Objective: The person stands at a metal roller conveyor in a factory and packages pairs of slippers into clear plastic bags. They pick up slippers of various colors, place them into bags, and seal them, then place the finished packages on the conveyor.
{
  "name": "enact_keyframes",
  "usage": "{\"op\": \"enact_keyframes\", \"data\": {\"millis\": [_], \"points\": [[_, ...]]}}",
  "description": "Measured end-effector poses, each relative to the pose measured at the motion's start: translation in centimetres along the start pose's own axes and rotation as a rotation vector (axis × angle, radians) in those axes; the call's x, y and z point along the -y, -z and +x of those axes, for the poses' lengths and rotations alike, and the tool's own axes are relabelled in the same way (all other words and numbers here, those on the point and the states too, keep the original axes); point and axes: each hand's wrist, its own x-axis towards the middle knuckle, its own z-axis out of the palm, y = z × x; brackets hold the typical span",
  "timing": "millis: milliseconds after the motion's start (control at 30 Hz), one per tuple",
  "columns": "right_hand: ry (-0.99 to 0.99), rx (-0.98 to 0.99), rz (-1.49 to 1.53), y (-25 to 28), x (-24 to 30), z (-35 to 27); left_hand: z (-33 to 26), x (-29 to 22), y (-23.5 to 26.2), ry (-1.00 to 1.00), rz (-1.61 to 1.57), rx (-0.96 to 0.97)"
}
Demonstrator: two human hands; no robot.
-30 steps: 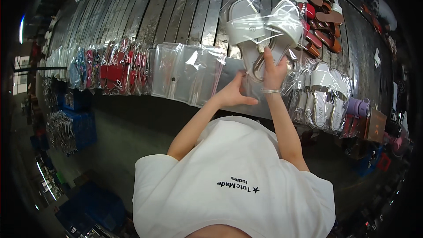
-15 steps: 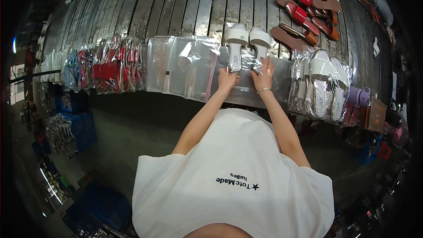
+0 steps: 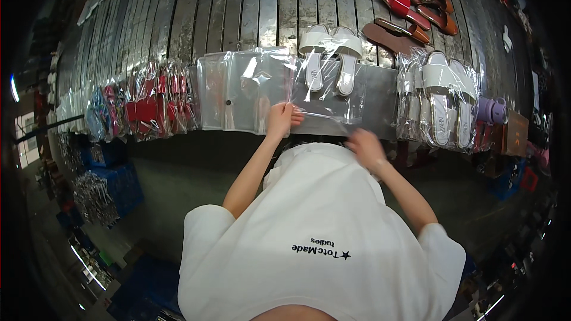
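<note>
A pair of white sandals (image 3: 331, 59) lies flat on the metal slatted table (image 3: 262, 6), inside a clear plastic bag (image 3: 333, 104). My left hand (image 3: 283, 120) rests on the bag's near left edge, fingers pinching the plastic. My right hand (image 3: 365, 146) is blurred and hovers off the bag at the table's front edge, close to my white shirt; nothing shows in it.
A stack of empty clear bags (image 3: 238, 92) lies left of the sandals. Bagged red sandals (image 3: 151, 107) are further left, bagged white sandals (image 3: 443, 98) to the right. Loose red and brown sandals (image 3: 410, 9) lie at the back right. Blue crates (image 3: 113, 172) stand below on the left.
The bagged white sandals came down from being held up and now lie flat on the table. My right hand let go and pulled back toward my body.
</note>
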Motion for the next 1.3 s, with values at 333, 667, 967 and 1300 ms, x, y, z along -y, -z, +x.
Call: {"op": "enact_keyframes", "data": {"millis": [333, 667, 967, 1300], "points": [[0.190, -0.535, -0.260, 4.4, -0.5, 1.8, 2.2, -5.1, 3.0, -1.150, 1.120, -0.005], [-0.644, -0.184, 1.298, -1.6, -4.5, 11.8, 8.5, -5.9, -0.8, -0.124, 0.571, 0.023], [0.110, -0.934, -0.125, 18.8, 3.8, 6.3, -2.9, -26.8, -13.1, -1.350, 1.559, 0.324], [-0.289, -1.146, 0.791, 31.5, -4.6, -11.8, 14.7, -44.5, -20.7, -1.268, 0.811, 0.322]]}}
